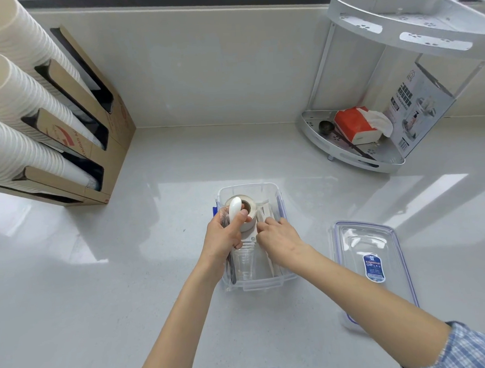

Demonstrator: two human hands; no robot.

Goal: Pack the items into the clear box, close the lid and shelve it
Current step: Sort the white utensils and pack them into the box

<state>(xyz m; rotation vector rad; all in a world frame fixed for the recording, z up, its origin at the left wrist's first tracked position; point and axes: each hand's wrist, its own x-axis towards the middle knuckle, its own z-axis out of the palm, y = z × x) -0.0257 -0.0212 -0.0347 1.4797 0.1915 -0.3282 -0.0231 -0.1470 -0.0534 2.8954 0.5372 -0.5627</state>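
A: One camera only, worn on the person's head, looking forward and steeply down over the pale surface (156, 271).

B: Wide lens, too: the edges bow. The cup dispenser (66, 122) leans in on the left, the corner shelf (396, 38) curves away top right.

A: It sits close. Both forearms run up from the bottom edge, and the clear box (255, 285) lies just below centre.

B: The far wall fills the top, the lid (375, 261) lies off to the right. No second view to compare.
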